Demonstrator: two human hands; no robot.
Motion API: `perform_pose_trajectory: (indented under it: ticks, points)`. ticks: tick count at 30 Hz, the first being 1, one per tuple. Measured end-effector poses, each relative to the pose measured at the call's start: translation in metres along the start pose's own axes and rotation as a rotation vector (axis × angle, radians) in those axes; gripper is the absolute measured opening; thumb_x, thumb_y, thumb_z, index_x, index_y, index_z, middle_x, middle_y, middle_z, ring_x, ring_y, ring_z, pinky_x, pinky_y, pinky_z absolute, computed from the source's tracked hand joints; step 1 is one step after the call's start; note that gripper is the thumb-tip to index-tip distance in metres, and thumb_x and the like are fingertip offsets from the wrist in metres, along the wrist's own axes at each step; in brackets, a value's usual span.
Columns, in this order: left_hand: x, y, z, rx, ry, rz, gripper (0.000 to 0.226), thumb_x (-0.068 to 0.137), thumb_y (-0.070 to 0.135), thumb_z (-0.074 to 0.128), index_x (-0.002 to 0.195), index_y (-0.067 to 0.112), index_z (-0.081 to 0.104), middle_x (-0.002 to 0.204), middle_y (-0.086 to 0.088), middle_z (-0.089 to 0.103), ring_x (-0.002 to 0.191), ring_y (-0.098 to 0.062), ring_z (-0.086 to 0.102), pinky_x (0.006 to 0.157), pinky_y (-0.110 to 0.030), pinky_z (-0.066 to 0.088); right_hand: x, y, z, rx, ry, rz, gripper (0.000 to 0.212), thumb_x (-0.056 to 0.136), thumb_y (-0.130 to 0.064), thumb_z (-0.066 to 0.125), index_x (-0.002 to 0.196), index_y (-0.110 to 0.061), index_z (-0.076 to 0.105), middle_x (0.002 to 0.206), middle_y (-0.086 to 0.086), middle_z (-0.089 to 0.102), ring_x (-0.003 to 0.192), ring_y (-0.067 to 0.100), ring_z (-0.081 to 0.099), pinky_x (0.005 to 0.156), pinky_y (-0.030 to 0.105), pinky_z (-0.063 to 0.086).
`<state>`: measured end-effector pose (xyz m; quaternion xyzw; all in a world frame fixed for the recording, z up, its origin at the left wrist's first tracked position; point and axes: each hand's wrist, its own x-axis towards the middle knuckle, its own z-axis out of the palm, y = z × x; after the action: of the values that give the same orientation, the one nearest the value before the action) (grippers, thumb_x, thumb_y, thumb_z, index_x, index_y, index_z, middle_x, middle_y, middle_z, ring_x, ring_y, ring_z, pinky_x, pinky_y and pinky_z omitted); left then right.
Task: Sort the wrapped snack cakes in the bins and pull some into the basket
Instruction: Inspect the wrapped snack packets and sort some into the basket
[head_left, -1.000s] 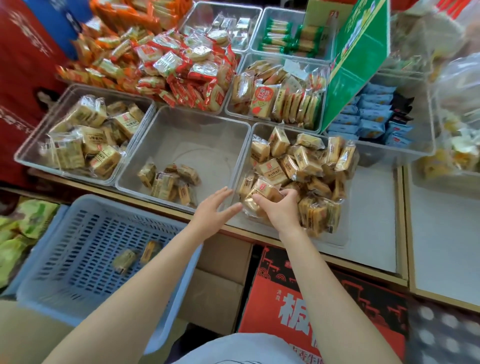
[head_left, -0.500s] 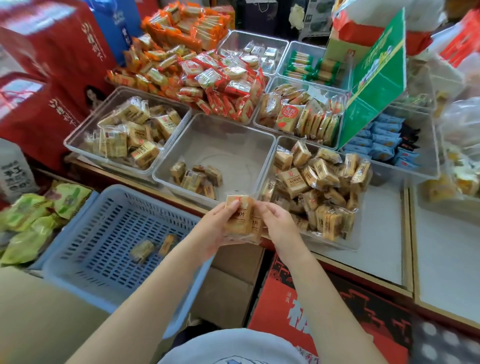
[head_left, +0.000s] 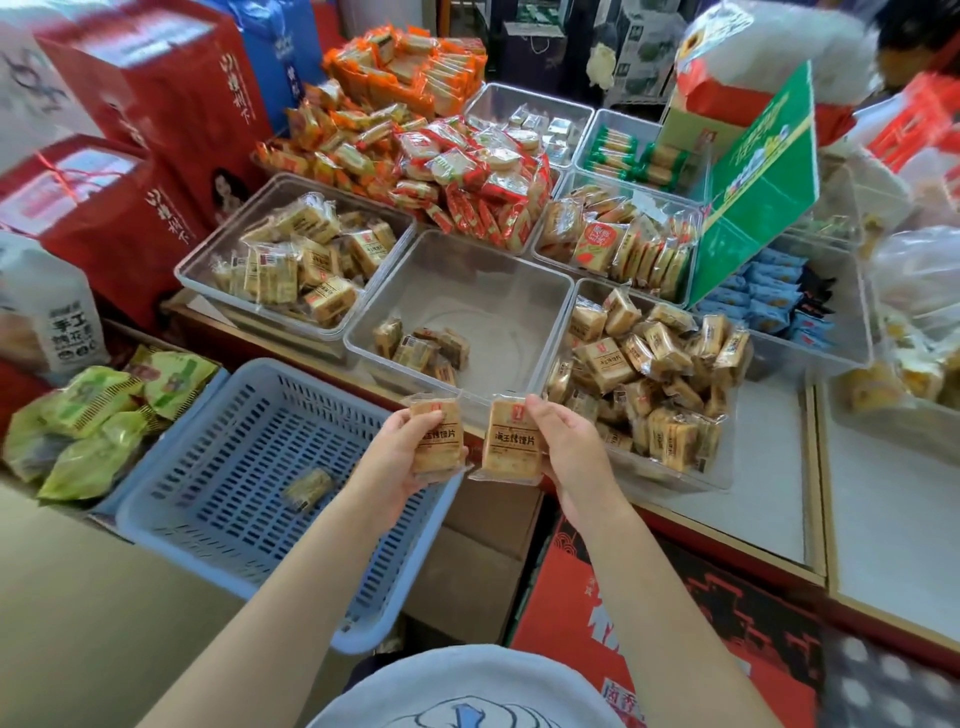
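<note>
My left hand (head_left: 399, 453) grips one wrapped snack cake (head_left: 439, 439) and my right hand (head_left: 563, 451) grips another wrapped cake (head_left: 511, 441). Both cakes are held upright, side by side, in front of the counter edge and over the right rim of the blue basket (head_left: 218, 499). One wrapped cake (head_left: 307, 488) lies on the basket floor. Behind my hands, a clear middle bin (head_left: 483, 291) holds a few cakes (head_left: 421, 348). The clear bin to its right (head_left: 722, 467) is heaped with the same cakes (head_left: 649, 379). A left bin (head_left: 208, 260) holds more.
Further bins and piles of red, orange and blue packets (head_left: 467, 176) fill the counter behind. A green sign (head_left: 758, 176) leans at the right. Red gift boxes (head_left: 130, 171) stand at the left, green bags (head_left: 93, 421) beside the basket, and red cartons (head_left: 675, 623) below the counter.
My hands pulled the cakes out of the right bin, met at the counter edge, then drew apart, so each hand now holds one cake. The view has tilted up.
</note>
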<state>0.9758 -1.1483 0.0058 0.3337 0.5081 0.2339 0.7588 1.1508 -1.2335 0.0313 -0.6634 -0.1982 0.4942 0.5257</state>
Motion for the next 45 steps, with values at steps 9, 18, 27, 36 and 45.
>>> perform_pose_trajectory:
  ticks: [9, 18, 27, 36, 45]
  points:
    - [-0.021, 0.0, 0.002, 0.289, -0.133, 0.177, 0.091, 0.053, 0.055, 0.089, 0.13, 0.025, 0.052, 0.119, -0.007, 0.07, 0.107, -0.022, 0.072, 0.084, -0.04, 0.062, -0.016, -0.004, 0.029, 0.002, -0.12, -0.014, 0.016, 0.101, -0.025, 0.062, 0.106, -0.01, 0.062, 0.099, 0.008, 0.071, 0.098, 0.025, 0.068, 0.091, 0.047, 0.059]
    - [-0.027, 0.008, 0.001, 0.286, -0.148, 0.289, 0.077, 0.056, 0.04, 0.094, 0.123, 0.032, 0.056, 0.113, -0.003, 0.073, 0.103, -0.016, 0.073, 0.081, -0.038, 0.062, -0.019, -0.02, 0.024, 0.03, -0.135, -0.08, 0.01, 0.099, -0.011, 0.06, 0.09, -0.011, 0.062, 0.086, 0.005, 0.067, 0.089, 0.02, 0.067, 0.081, 0.038, 0.06]
    - [-0.034, 0.011, -0.002, 0.296, -0.17, 0.277, 0.078, 0.056, 0.037, 0.096, 0.124, 0.033, 0.056, 0.112, -0.001, 0.075, 0.106, -0.02, 0.072, 0.086, -0.043, 0.062, -0.019, -0.023, 0.02, -0.178, -0.078, -0.235, 0.01, 0.1, -0.011, 0.063, 0.092, -0.01, 0.068, 0.084, 0.004, 0.072, 0.084, 0.021, 0.072, 0.079, 0.036, 0.063]
    - [-0.045, 0.02, 0.015, 0.388, -0.23, 0.267, 0.053, 0.088, 0.046, 0.067, 0.136, 0.048, 0.047, 0.111, -0.006, 0.073, 0.1, -0.017, 0.074, 0.081, -0.037, 0.062, -0.019, -0.028, 0.018, -0.276, -0.043, -0.324, 0.01, 0.097, -0.01, 0.067, 0.088, -0.013, 0.069, 0.079, 0.004, 0.069, 0.069, 0.007, 0.065, 0.064, 0.021, 0.056]
    - [-0.048, 0.024, 0.025, 0.464, -0.145, 0.163, 0.021, 0.103, 0.054, 0.045, 0.107, 0.044, 0.064, 0.097, 0.01, 0.076, 0.096, -0.01, 0.072, 0.088, -0.036, 0.058, -0.024, -0.027, 0.019, -0.292, -0.016, -0.357, 0.015, 0.098, -0.012, 0.066, 0.085, -0.021, 0.069, 0.08, -0.003, 0.069, 0.071, 0.002, 0.065, 0.065, 0.02, 0.056]
